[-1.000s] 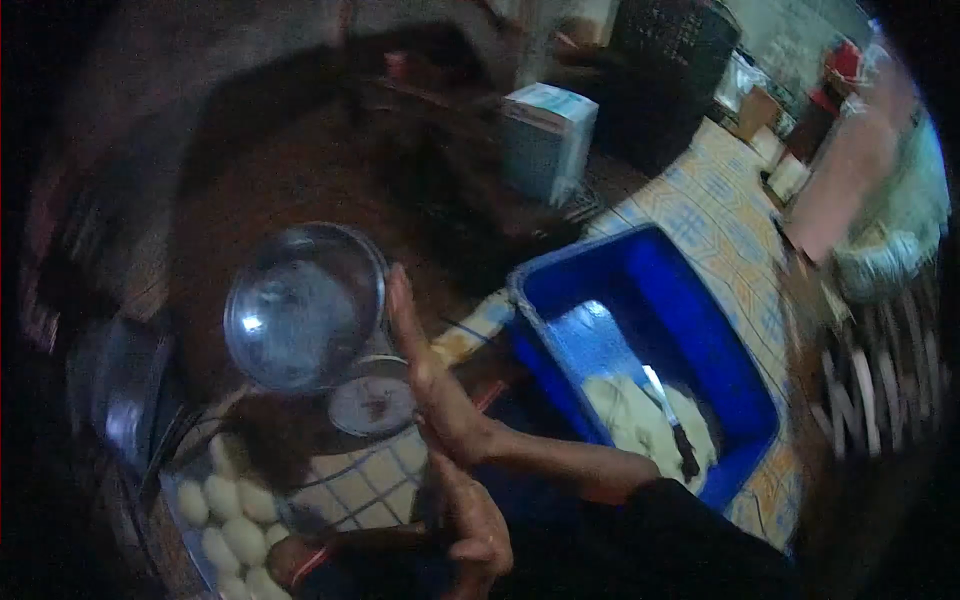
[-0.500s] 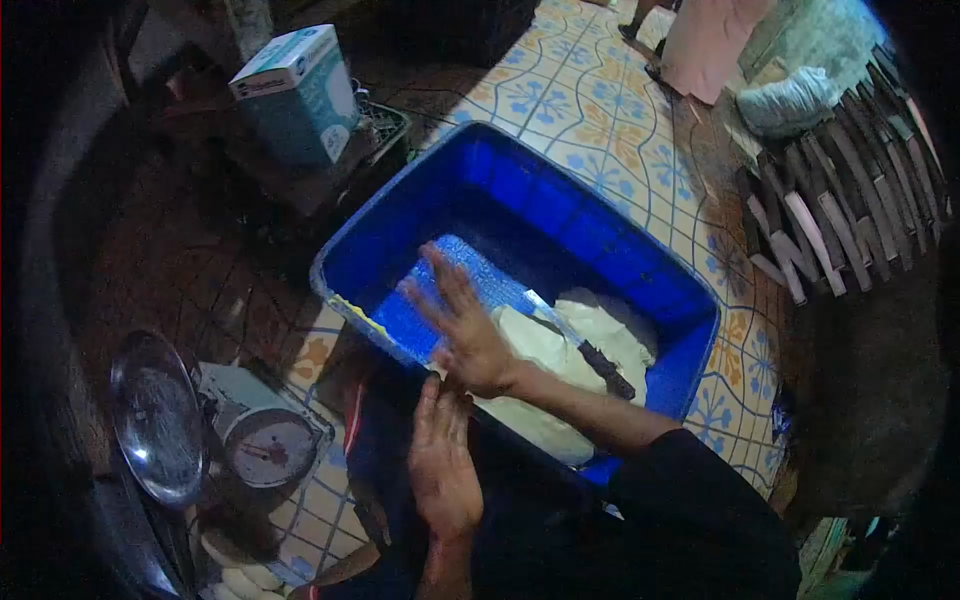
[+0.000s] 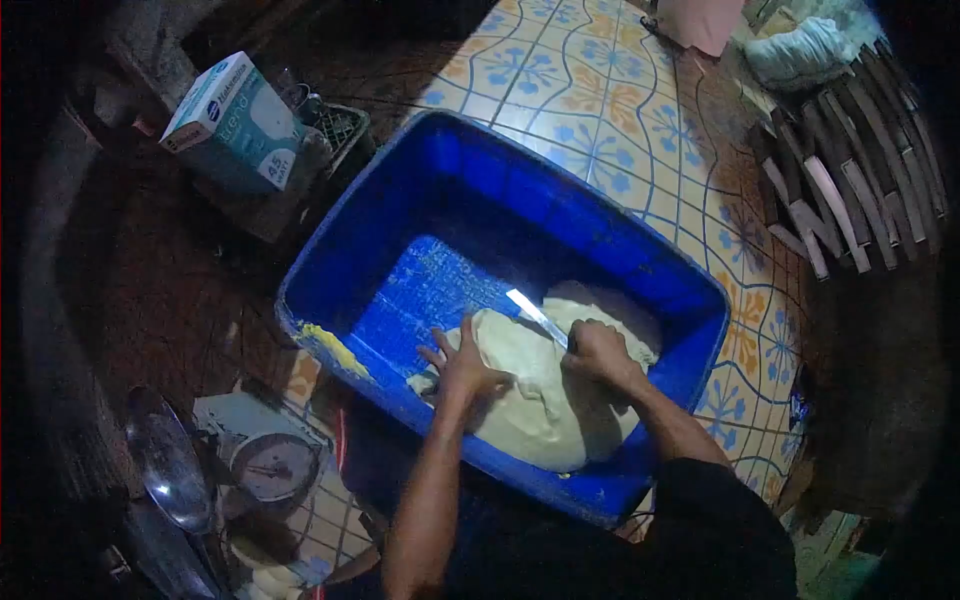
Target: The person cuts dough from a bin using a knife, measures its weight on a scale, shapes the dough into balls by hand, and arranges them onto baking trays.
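A big pale mass of dough (image 3: 535,420) lies in the right part of a blue plastic tub (image 3: 500,150), with a second lobe behind it. My left hand (image 3: 462,365) rests on the dough's left edge, its fingers spread. My right hand (image 3: 602,352) is wrapped round the handle of a knife (image 3: 537,318). The blade points up and to the left over the dough, and the handle is mostly hidden in my fist. Yellow residue (image 3: 335,350) sticks to the tub's left rim.
At lower left stand a dial scale (image 3: 275,467) and a shiny metal pan (image 3: 170,460). A teal and white box (image 3: 235,125) sits at upper left, beside a crate (image 3: 340,130). Stacked wood strips (image 3: 850,180) lie at right, on a patterned tile floor (image 3: 590,120).
My hands have moved apart from each other above the tub. The right has taken hold of the knife lying on the dough; the left has come down onto the dough's edge.
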The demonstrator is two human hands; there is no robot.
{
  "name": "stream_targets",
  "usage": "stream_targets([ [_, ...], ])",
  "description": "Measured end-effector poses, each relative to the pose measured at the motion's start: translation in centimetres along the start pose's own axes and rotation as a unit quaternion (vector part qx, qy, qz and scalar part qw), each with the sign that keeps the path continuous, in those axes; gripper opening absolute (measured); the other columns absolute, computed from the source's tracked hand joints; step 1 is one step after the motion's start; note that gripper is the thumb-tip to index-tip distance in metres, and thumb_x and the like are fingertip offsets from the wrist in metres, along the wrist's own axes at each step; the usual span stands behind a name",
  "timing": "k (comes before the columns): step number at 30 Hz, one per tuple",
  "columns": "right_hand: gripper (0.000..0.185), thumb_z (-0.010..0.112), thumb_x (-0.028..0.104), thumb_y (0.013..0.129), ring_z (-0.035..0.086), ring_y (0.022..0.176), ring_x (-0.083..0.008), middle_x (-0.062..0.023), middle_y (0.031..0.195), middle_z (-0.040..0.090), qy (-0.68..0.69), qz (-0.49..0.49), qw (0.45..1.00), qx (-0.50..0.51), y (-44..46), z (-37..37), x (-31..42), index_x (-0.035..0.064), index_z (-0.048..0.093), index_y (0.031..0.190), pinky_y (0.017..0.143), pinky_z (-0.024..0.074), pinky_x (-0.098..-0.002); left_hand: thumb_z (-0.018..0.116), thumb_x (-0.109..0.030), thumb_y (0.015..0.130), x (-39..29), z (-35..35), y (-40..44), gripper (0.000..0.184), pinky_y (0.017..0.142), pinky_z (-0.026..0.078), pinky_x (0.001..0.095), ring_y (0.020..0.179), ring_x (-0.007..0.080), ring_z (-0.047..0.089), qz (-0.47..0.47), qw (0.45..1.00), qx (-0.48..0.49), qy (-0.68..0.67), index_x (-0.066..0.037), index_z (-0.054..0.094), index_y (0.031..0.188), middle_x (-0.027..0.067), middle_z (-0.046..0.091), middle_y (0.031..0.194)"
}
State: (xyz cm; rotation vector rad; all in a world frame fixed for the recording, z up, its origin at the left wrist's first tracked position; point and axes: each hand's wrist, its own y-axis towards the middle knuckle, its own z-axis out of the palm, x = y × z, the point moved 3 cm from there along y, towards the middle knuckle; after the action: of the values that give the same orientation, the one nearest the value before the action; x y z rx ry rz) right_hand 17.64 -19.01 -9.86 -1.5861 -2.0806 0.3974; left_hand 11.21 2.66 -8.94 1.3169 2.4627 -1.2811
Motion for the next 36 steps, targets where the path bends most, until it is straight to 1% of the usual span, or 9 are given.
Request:
stream_targets([
  [4,0.028,0.069,0.024,0.07,0.064,0.068,-0.0325,-0.0197,0.075,0.064,0.078,-0.061,0.993,-0.059,0.6,-0.7,-1.2,0.0003,0.067,0.085,0.066,0.0507,-0.0435,0.092,-0.037,0.046,2.8,1.8,2.6,0.14,0.095,0.021,0.0763,0.135,0.0557,-0.002,-0.172,0.984,0.048,-0.009,-0.022,-0.002,0.149,0.0371,0.004,0.147],
  [8,0.023,0.059,0.012,0.083,0.061,0.061,-0.0246,-0.0165,0.073,0.063,0.375,-0.067,0.907,-0.179,-1.2,-6.4,0.7,0.0004,0.064,0.102,0.061,0.0494,-0.0373,0.091,-0.032,0.047,5.4,2.3,4.4,0.14,0.095,0.043,0.0529,0.125,0.042,0.044,-0.177,0.983,0.041,-0.016,-0.015,-0.004,0.148,0.0279,0.039,0.139],
  [10,0.023,0.055,0.008,0.087,0.06,0.059,-0.0203,-0.015,0.071,0.063,0.476,-0.051,0.862,-0.166,-1.4,-6.3,1.7,0.0009,0.062,0.108,0.06,0.0486,-0.0345,0.082,-0.03,0.054,5.8,2.3,4.5,0.112,0.093,0.046,0.0442,0.108,0.0353,0.059,-0.182,0.982,-0.036,0.024,-0.003,0.022,0.144,0.0234,0.054,0.125],
  [12,0.027,0.052,0.01,0.092,0.059,0.058,-0.0128,-0.0114,0.069,0.061,0.351,-0.211,0.884,-0.225,-0.6,-3.6,2.4,0.0041,0.059,0.117,0.057,0.0456,-0.0286,0.073,-0.03,0.059,6.8,4.4,6.6,0.08,0.092,0.047,0.0444,0.109,0.0361,0.058,-0.085,0.978,0.188,-0.011,0.002,0.048,0.128,0.0238,0.059,0.119],
  [17,0.056,0.055,0.004,0.083,0.058,0.056,-0.0298,-0.015,0.065,0.059,0.079,-0.225,0.97,-0.042,-3.2,-2.7,6.0,0.0253,0.049,0.134,0.055,0.0446,-0.0406,0.06,-0.006,0.061,1.0,-1.3,-4.2,0.041,0.08,0.05,0.0362,0.088,0.0303,0.066,0.116,0.972,0.05,-0.2,0.004,0.064,0.101,0.0174,0.068,0.093],
  [21,0.048,0.05,0.009,0.087,0.065,0.07,-0.0304,-0.0175,0.08,0.065,0.119,-0.282,0.951,0.039,-8.4,-2.1,7.6,0.0199,0.048,0.134,0.067,0.0515,-0.0434,0.054,0.006,0.059,0.4,-6.1,-9.7,0.037,0.069,0.052,0.0334,0.074,0.0225,0.063,0.138,0.886,0.025,-0.443,0.006,0.061,0.095,0.0116,0.065,0.085],
  [22,0.053,0.054,0.001,0.081,0.064,0.071,-0.0324,-0.0213,0.09,0.065,0.177,-0.127,0.957,0.192,-10.1,-2.5,6.9,0.011,0.048,0.134,0.067,0.0504,-0.0401,0.053,0.007,0.058,0.5,-7.5,-10.4,0.033,0.065,0.052,0.0327,0.071,0.02,0.062,0.118,0.842,0.045,-0.524,0.006,0.061,0.091,0.0095,0.063,0.081],
  [28,0.046,0.055,0.002,0.081,0.063,0.074,-0.0277,-0.0214,0.091,0.065,0.221,-0.272,0.937,-0.023,-12.2,2.6,7.7,0.0015,0.053,0.127,0.069,0.0491,-0.0362,0.049,0.009,0.058,-2.3,-11.3,-13.8,0.027,0.054,0.046,0.0255,0.059,0.0129,0.055,0.16,0.746,0.012,-0.646,0.0,0.056,0.083,0.004,0.055,0.073],
  [36,0.041,0.048,0.014,0.094,0.049,0.062,-0.0154,-0.0066,0.077,0.06,0.331,-0.166,0.903,0.219,-17.0,-0.5,7.1,0.0022,0.047,0.134,0.064,0.045,-0.0343,0.042,0.006,0.054,1.0,-20.3,-18.6,0.04,0.06,0.048,0.0275,0.066,0.0161,0.056,0.24,0.679,-0.104,-0.686,0.0,0.054,0.091,0.007,0.056,0.079],
])
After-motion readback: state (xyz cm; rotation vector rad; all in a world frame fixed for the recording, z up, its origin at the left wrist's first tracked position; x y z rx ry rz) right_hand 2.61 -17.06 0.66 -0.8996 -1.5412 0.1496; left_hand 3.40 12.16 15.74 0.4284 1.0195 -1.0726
